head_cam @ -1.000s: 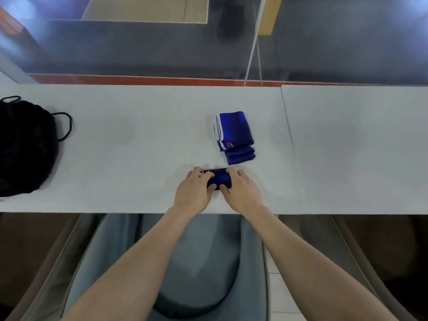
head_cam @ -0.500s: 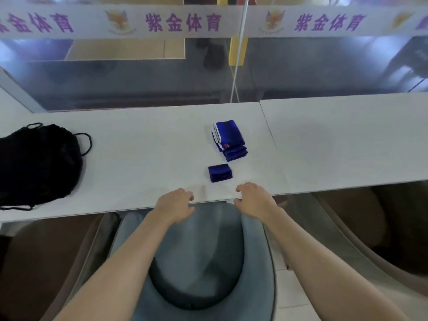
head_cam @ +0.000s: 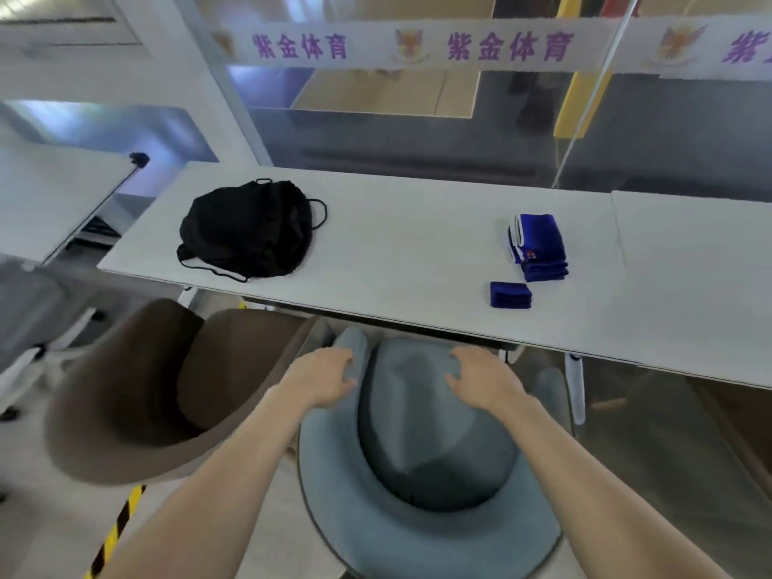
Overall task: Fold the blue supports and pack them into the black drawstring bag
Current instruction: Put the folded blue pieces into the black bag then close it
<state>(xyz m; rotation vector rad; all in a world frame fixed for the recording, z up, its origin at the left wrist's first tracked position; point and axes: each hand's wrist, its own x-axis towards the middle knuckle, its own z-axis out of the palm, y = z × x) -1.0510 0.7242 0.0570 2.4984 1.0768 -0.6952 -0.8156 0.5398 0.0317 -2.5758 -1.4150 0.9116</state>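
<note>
Bags: 1 black drawstring bag (head_cam: 246, 231), lying flat on the left part of the white table (head_cam: 397, 219), cords trailing out at its edges.
Blue supports: you're looking at 2 lots. 1 folded stack (head_cam: 539, 244) w/ white edging, layers too blurred to count. 1 small folded piece (head_cam: 510, 294) sitting just in front of it, nearer the table's front edge, w/ a thin gap between them.
Hands: 2, both bare, both off the table.
L hand (head_cam: 323, 376): you're holding nothing. Fingers are hanging loosely curled at the left rim of the grey-blue chair (head_cam: 417, 453); touching it or not, can't tell.
R hand (head_cam: 484, 378): you're gripping nothing here either. Fingers are relaxed, spread a bit, hovering over the chair's back.
Supports vs hands: both lots are lying beyond the table's front edge, up and to the right of your R hand, not touching it. The small piece is the nearer one. Both are well apart from your L hand.
Bag vs hands: it's lying up-left of your L hand, well apart, at the opposite end of the table from the supports.
Chairs: 2. The grey-blue one is sitting under your arms, the brown chair (head_cam: 167, 390) just beside it on the left.
Tables: a second table (head_cam: 689, 265) is butting against the first on the right, seam showing.
Banner: 1 white banner (head_cam: 417, 46) w/ purple characters, running across the glass behind.
</note>
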